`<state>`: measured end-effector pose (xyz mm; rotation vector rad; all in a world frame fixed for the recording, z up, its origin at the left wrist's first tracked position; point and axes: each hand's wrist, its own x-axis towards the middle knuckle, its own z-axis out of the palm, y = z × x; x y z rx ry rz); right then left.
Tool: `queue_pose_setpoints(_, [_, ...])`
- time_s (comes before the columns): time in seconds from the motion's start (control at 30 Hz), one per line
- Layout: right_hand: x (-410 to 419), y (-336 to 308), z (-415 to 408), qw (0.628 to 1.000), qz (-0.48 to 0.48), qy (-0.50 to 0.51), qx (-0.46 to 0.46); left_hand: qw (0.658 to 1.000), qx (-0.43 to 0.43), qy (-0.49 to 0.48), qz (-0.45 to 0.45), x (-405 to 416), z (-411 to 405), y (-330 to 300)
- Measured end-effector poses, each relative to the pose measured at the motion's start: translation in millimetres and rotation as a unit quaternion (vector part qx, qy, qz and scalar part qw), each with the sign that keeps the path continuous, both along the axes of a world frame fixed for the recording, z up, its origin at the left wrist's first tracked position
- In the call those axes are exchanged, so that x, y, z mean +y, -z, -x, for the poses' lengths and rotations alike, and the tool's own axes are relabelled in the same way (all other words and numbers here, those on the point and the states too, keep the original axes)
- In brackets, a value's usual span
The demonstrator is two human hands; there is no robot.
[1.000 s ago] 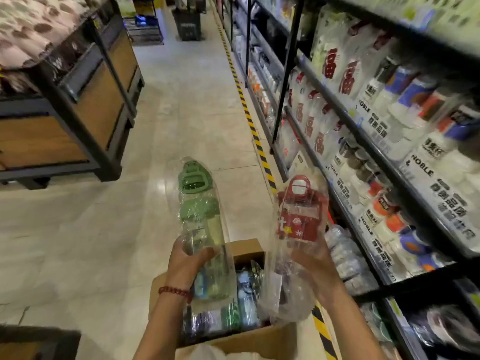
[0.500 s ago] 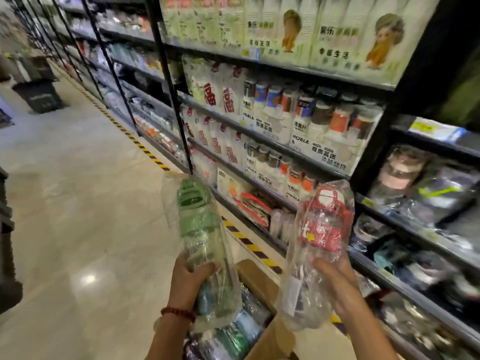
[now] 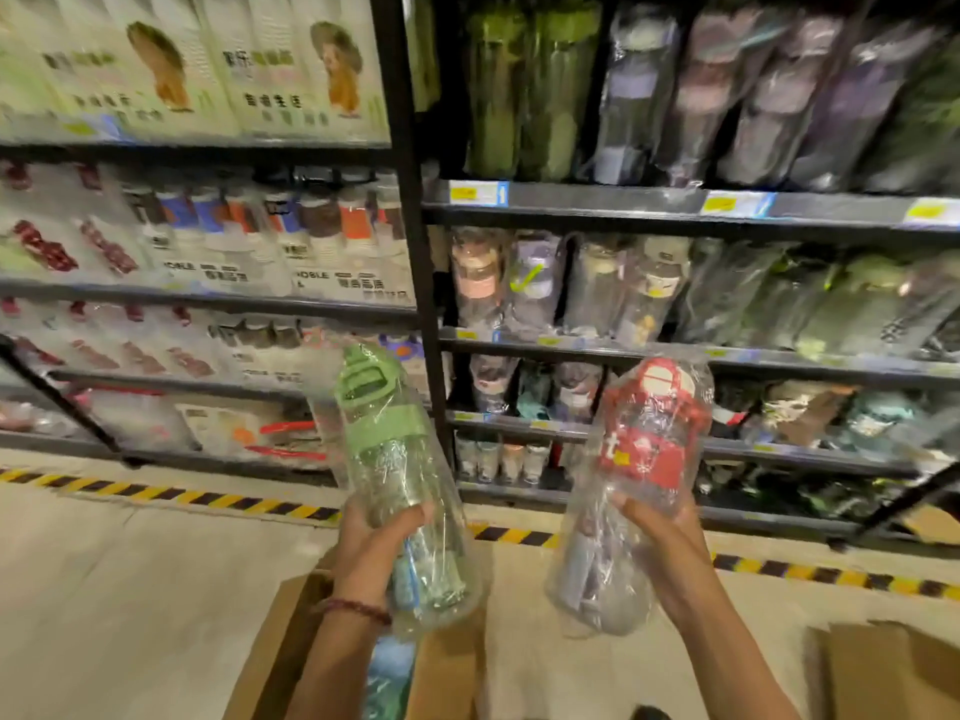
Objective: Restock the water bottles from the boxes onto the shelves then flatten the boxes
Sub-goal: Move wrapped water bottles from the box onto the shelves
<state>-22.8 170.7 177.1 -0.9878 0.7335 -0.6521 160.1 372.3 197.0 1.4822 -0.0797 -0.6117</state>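
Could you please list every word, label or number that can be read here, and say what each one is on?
"NOBLE": white packs on the left shelving, twice.
"t": red bottle gripped by the right hand.
Chinese print on the tall boxes up top: too blurred to read.
Yellow price tags on the shelf edges: too small.
Green bottle in the left hand: no readable text.

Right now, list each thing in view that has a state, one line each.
Left hand: grips the green bottle.
Right hand: grips the red bottle.
Green bottle: held up, lid on, in a clear bag, tilted left.
Red bottle: held up, lid on, in a clear bag, tilted right.
Box: open, bottles still inside, not flattened.
Shelves: stocked with wrapped bottles.
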Motion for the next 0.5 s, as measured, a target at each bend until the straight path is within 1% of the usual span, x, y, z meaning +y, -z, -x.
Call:
queue_pose_setpoints(0.1, [-24,-1,34,0.999,0.004,0.046,0.002,0.998,-0.009,0.055,0.004,-41,19,-9])
queue_pose_setpoints(0.23, [-61,-6,85,0.994,0.002,0.109,0.001,0.995,0.011,0.102,0.014,-111,50,-15])
queue_pose_setpoints(0.27, [-72,-8,100,0.993,0.004,0.119,-0.004,0.994,0.019,0.11,0.019,-130,63,-18])
queue_pose_setpoints(0.4, [-122,-18,168,0.985,0.021,0.171,-0.009,0.984,-0.004,0.175,0.027,-211,126,-31])
queue_pose_setpoints(0.5, [-163,-24,217,0.979,0.019,0.203,-0.019,0.975,-0.002,0.222,0.032,-267,173,-33])
